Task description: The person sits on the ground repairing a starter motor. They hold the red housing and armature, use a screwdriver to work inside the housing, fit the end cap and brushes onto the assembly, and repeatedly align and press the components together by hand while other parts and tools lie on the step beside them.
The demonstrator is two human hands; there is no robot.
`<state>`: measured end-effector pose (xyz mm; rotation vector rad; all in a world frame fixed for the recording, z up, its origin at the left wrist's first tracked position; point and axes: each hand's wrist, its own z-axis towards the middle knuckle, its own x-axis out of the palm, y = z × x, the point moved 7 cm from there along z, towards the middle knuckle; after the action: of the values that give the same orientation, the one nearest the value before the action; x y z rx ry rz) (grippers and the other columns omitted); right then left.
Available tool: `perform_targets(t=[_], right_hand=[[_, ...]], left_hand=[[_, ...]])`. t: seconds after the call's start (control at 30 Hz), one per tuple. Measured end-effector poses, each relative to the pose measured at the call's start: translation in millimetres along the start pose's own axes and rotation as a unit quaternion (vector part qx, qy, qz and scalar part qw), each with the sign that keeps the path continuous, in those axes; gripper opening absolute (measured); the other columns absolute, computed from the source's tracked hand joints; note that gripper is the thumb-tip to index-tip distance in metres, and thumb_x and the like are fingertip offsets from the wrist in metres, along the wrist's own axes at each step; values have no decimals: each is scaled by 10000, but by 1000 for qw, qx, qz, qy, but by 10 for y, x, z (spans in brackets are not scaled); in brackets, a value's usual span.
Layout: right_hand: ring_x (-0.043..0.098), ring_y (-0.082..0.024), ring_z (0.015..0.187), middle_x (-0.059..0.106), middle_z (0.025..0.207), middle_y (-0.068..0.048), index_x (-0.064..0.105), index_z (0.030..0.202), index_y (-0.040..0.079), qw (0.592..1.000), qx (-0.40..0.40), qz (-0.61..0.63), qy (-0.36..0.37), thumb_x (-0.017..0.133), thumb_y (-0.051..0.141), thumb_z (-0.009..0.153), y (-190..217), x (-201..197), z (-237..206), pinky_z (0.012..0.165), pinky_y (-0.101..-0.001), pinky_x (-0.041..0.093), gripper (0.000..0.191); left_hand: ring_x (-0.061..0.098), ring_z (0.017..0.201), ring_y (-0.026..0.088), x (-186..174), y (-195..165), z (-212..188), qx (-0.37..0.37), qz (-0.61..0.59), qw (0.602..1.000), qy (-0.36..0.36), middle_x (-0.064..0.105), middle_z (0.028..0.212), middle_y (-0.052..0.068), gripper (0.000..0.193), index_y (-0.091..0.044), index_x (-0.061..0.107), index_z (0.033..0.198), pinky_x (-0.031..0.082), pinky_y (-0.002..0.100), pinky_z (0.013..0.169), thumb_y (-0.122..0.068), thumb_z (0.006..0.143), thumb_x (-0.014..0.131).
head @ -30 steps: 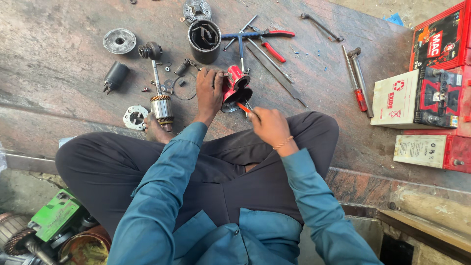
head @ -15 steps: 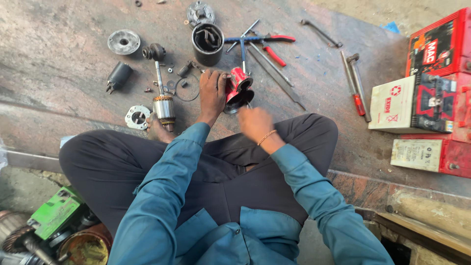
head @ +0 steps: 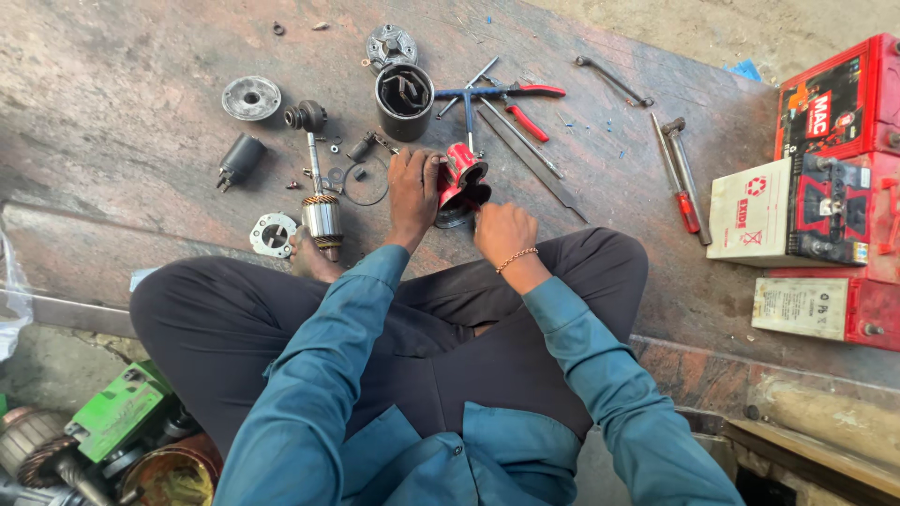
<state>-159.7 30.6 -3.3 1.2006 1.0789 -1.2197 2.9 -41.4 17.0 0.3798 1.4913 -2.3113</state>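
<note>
Red motor housing (head: 459,178) sits on the stone surface (head: 122,112) just ahead of the person's crossed legs, gripped between both hands. Right hand (head: 504,232), nearest the body, is closed into a fist at the housing's near end; a sec ago an orange-handled tool showed under it, now the fist covers whatever it holds, so can't tell if the tool's still there. That hand has slid in closer to the housing vs. earlier frames. Left hand (head: 413,183) hasn't shifted: fingers curled round the housing's left side, steadying it. Judging by this, work on the housing carries on at the same spot, w/ the grip tightened up. Just left of the left hand lies an armature w/ copper windings (head: 322,214), then a round flange plate (head: 273,234). Farther out: black cylindrical casing (head: 404,98), red-handled pliers (head: 520,98), a flat file (head: 530,161). Far right, red-handled screwdriver (head: 677,178) and boxy batteries (head: 806,211).
</note>
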Motion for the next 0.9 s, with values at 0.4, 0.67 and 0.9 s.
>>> perform_targets(t=[0.4,0.67,0.9], right_hand=[[708,-431,794,722,812,-214,740,868,121,989,-27,59,133,670,302,886,165,48,76,714,-553,550,195],[723,-432,810,731,847,-220,763,880,131,983,-4,31,179,654,268,864,-50,250,165,723,-558,571,176],[706,-452,845,732,879,-234,771,900,96,983,11,65,172,669,332,880,-65,287,174,750,-563,553,258]], left_hand=[[531,930,348,35,28,-28,3,15,1000,-1,571,967,132,233,-77,695,1032,426,466,847,-249,1081,546],[539,934,363,34,-1,-23,6,23,1000,-6,566,964,146,202,-69,691,1011,424,475,835,-220,1060,566],[548,950,361,31,-12,-26,9,13,1000,-14,575,971,141,206,-64,683,1026,429,474,844,-228,1060,564]])
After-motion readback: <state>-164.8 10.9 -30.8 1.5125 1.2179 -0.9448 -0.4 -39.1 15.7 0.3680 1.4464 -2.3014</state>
